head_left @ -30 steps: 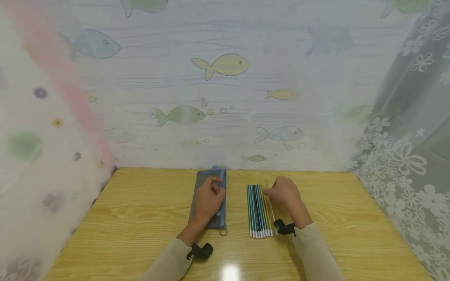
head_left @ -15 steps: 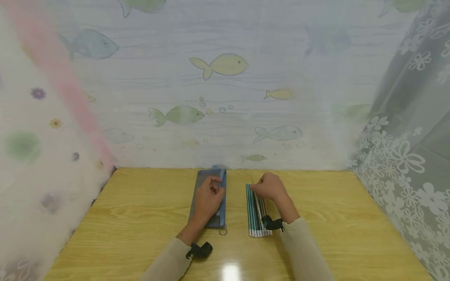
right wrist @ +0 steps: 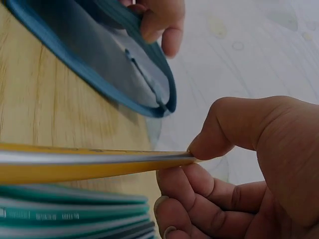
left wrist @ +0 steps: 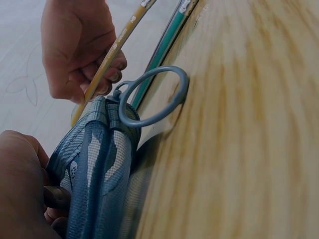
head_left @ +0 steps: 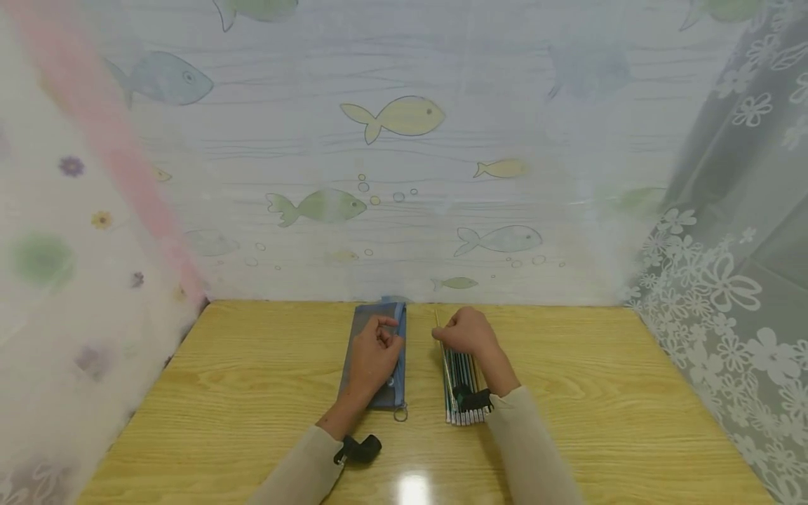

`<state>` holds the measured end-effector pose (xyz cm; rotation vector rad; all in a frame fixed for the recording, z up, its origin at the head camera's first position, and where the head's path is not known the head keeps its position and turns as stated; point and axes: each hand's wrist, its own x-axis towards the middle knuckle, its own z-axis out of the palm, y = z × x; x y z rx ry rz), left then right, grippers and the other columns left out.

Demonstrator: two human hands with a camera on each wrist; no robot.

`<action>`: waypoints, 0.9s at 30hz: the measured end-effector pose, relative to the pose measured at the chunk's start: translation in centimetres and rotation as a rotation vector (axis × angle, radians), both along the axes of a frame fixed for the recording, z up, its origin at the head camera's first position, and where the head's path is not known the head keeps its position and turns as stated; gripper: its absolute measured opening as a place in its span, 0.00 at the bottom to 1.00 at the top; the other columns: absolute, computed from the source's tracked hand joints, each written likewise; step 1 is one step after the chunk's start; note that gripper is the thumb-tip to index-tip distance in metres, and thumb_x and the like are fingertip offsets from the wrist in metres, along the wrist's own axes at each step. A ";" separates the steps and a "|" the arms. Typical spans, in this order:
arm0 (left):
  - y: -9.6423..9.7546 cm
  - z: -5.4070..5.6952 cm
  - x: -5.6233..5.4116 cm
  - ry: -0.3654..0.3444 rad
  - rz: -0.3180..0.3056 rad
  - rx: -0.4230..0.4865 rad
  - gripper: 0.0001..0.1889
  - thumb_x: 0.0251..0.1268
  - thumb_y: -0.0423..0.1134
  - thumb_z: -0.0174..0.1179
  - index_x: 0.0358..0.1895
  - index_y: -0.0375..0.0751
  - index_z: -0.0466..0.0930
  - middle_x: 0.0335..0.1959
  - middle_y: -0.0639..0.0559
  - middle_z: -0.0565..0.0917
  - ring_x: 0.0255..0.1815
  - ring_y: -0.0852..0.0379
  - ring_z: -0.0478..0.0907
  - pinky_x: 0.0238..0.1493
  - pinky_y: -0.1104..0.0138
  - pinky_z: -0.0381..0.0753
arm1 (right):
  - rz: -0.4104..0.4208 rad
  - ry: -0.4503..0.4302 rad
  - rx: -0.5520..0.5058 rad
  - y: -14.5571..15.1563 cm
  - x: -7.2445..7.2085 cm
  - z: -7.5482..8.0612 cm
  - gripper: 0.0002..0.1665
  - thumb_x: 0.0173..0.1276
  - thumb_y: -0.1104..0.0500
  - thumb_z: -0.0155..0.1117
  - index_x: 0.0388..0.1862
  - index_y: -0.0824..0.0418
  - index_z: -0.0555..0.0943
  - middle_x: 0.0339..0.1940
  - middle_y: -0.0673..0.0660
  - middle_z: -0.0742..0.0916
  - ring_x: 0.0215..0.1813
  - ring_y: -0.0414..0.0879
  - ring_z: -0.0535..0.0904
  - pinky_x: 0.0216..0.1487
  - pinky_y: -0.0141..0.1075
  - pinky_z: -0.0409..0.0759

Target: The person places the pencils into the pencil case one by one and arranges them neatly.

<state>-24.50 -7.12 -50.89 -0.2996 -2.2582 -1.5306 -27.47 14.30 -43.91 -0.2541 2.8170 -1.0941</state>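
Note:
In the head view a blue mesh zip pencil case point(head_left: 372, 365) lies on the table with my left hand point(head_left: 374, 354) over it. The fingers of that hand are curled at the zipped edge, gripping it, and the right wrist view shows the case's mouth point(right wrist: 119, 59) gaping. My right hand point(head_left: 466, 333) pinches a yellow pencil point(right wrist: 94, 164) near one end between thumb and fingers. This pencil slants over the left side of a row of pencils point(head_left: 463, 372), mostly green and dark, partly hidden beneath the hand and the wrist camera.
A ring point(left wrist: 154, 97) hangs from the near corner of the case. The wood-grain table point(head_left: 252, 393) ends at a fish-patterned curtain point(head_left: 404, 210) behind. A flowered curtain point(head_left: 713, 294) borders it at right, and another patterned sheet point(head_left: 95, 280) at left.
My right hand has moved left with the yellow pencil, from the right side of the row across to its left side, nearer the case. The left hand has stayed in place.

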 end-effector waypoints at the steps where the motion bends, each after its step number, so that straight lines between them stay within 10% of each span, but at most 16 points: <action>1: 0.0 0.0 0.0 -0.002 -0.001 0.003 0.13 0.69 0.29 0.60 0.55 0.32 0.82 0.23 0.52 0.78 0.16 0.60 0.68 0.23 0.66 0.71 | 0.002 0.000 -0.001 -0.2 -0.1 0.0 0.32 0.67 0.53 0.68 0.04 0.50 0.67 0.06 0.44 0.67 0.14 0.39 0.53 0.21 0.36 0.59; 27: -0.1 -0.1 -0.3 -0.007 0.001 0.027 0.14 0.68 0.27 0.60 0.55 0.36 0.80 0.22 0.53 0.77 0.16 0.61 0.68 0.24 0.67 0.70 | -0.059 0.001 -0.116 -4.4 -1.3 -1.2 0.24 0.67 0.54 0.65 0.12 0.63 0.84 0.14 0.57 0.86 0.13 0.41 0.64 0.20 0.35 0.63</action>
